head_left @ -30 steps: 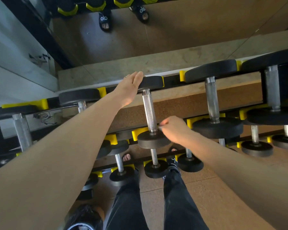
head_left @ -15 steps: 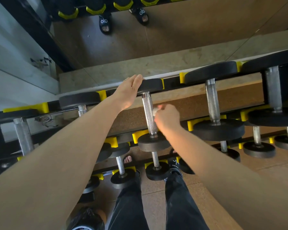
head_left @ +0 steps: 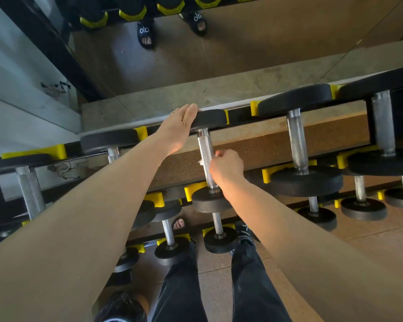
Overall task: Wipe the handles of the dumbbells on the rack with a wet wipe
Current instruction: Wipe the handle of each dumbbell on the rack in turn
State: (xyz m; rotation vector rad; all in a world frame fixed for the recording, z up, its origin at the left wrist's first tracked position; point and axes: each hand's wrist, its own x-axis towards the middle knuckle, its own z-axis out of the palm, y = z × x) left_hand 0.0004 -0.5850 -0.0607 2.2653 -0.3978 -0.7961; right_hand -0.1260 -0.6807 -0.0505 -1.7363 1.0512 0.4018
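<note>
Head view. The rack (head_left: 249, 156) is carrying its dumbbells in yellow cradles (head_left: 266, 175), each black weight head seated in one cradle and each steel handle spanning the gap between the back and front rails. The dumbbell being cleaned (head_left: 208, 196) is lying in the middle of the rack's top tier, its far head (head_left: 209, 117) in a back cradle and its near head in a front cradle. The left hand (head_left: 178, 127) is resting flat on the far head, fingers straight and held together, a ring showing on one finger. The right hand (head_left: 227, 167) is curling round the knurled handle (head_left: 205, 156) at about mid-length, fingers closed on it with the wet wipe (head_left: 200, 161) pinched against the steel; only a small white corner of the wipe is showing at the left of the fist. To the right of this dumbbell, a larger dumbbell (head_left: 298, 140) is sitting in its own cradles, untouched. To the left, another dumbbell (head_left: 30, 189) is lying likewise. On the rack's lower tier, smaller dumbbells (head_left: 219, 238) are resting in further yellow cradles. Below the rack, the person's dark trousers (head_left: 247, 287) are showing. A mirror (head_left: 242, 49) behind the rack is reflecting sandalled feet.
</note>
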